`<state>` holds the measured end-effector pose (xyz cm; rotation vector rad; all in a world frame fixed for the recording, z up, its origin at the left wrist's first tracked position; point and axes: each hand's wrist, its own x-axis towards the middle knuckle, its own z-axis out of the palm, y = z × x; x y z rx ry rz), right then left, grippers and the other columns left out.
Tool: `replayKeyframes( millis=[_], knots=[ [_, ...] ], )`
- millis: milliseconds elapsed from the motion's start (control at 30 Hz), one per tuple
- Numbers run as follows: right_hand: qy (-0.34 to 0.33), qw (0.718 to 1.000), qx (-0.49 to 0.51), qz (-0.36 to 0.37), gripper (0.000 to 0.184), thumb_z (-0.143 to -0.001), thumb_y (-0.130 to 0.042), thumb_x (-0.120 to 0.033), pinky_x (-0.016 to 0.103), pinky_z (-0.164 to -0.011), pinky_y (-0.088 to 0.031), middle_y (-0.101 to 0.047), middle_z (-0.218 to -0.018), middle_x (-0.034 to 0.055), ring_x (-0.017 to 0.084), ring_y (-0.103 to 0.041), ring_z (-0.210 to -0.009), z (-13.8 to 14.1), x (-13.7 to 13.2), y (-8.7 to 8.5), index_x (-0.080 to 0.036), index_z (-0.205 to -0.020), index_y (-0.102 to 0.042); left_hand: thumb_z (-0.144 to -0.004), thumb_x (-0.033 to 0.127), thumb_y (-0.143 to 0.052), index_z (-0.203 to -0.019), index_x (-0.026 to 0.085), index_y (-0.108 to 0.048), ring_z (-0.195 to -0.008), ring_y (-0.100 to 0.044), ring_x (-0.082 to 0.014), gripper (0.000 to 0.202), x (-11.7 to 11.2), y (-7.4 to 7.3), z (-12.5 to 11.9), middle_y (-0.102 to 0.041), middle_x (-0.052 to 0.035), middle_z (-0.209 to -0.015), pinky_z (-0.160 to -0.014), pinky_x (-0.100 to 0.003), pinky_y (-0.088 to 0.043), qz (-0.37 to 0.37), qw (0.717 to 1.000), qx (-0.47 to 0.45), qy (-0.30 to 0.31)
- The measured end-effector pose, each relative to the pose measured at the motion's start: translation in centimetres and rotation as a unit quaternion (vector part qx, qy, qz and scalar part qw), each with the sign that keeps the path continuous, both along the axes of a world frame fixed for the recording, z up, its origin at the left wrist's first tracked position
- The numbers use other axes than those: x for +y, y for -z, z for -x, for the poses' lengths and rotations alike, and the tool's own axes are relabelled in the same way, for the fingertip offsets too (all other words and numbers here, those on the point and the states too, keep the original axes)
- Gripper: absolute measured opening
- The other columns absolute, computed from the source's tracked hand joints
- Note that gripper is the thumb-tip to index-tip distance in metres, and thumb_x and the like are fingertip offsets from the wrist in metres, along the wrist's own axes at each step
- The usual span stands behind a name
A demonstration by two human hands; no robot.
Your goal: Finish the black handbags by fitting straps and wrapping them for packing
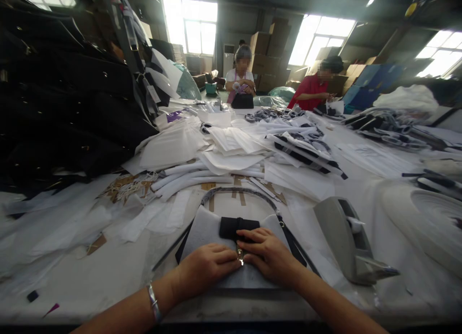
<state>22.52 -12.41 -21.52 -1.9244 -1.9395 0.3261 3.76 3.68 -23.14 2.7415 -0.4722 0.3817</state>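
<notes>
the left hand [211,266] lies palm down with its fingers together on a thin white sheet [205,233], which covers the front of a black handbag [296,251]; its fingertips reach a small shiny gold metal clasp [240,255]. the right hand [267,257] comes in from the other side, fingers slightly fanned over the lower edge of a short black flap [228,227], its thumb beside the clasp. i cannot tell whether either hand pinches the clasp or only presses on it. the handbag lies on a whitish bench [115,266], directly under both hands, and its dark, wrapped, curved handle [213,191] arches beyond the fingertips. a silver metal bracelet [153,301] circles the left wrist. to the right of the right hand, and apart from it, stands a grey plastic tape dispenser [337,228], with a large roll of white sheet material [429,223] farther right. ahead of the hands, past the handle, are white rounded strips [195,175] and layered white sheets [231,151]. a heap of black bags [72,108] rises ahead and left of the left hand. well beyond both hands are a co-worker in a pink apron [236,79] and another in a red top [308,91].
</notes>
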Motion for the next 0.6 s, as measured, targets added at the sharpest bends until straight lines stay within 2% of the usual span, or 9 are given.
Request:
replayKeyframes(
  millis=[100, 267, 433, 600],
  knots=[
    [0.012, 1.0, -0.021, -0.004, 0.027, -0.093, -0.065, -0.033, 0.043, -0.098, -0.045, -0.063, -0.136, 0.0033, 0.024, -0.061, -0.109, 0.3, 0.2, 0.2, -0.029, -0.119, -0.069, -0.101, 0.018, -0.048, -0.131, 0.019, -0.056, -0.098, -0.066, -0.0188, 0.032, -0.7, 0.0, 0.0, -0.069, -0.0059, -0.114, -0.088, -0.032, -0.057, -0.016, 0.999, 0.009, -0.027],
    [0.003, 0.999, -0.053, -0.007, 0.022, -0.091, -0.067, -0.029, 0.041, -0.093, -0.047, -0.068, -0.126, 0.0063, 0.024, -0.064, -0.103, 0.6, 0.9, 0.1, -0.026, -0.112, -0.071, -0.103, 0.018, -0.04, -0.126, 0.017, -0.059, -0.098, -0.066, -0.0191, 0.03, -2.1, 0.2, 0.3, -0.069, -0.0072, -0.114, -0.089, -0.03, -0.057, -0.021, 0.997, 0.02, -0.075],
    [-0.078, 0.993, -0.091, 0.012, 0.015, -0.096, -0.059, -0.022, 0.032, -0.08, -0.048, -0.073, -0.099, 0.0027, 0.018, -0.065, -0.086, 0.3, 2.0, -0.5, -0.024, -0.099, -0.073, -0.103, 0.02, -0.037, -0.131, 0.018, -0.056, -0.095, -0.067, -0.02, 0.034, -2.2, 0.6, 0.7, -0.068, -0.0073, -0.117, -0.082, -0.03, -0.059, -0.015, 0.996, 0.027, -0.087],
    [-0.156, 0.979, -0.121, 0.04, 0.016, -0.096, -0.056, -0.018, 0.028, -0.074, -0.047, -0.069, -0.09, 0.0048, 0.018, -0.061, -0.081, -0.1, 2.8, -0.8, -0.018, -0.089, -0.07, -0.102, 0.018, -0.038, -0.133, 0.02, -0.055, -0.096, -0.066, -0.0205, 0.036, -1.9, 0.6, 0.9, -0.068, -0.0062, -0.118, -0.083, -0.031, -0.059, 0.005, 0.995, 0.038, -0.087]
  ],
)
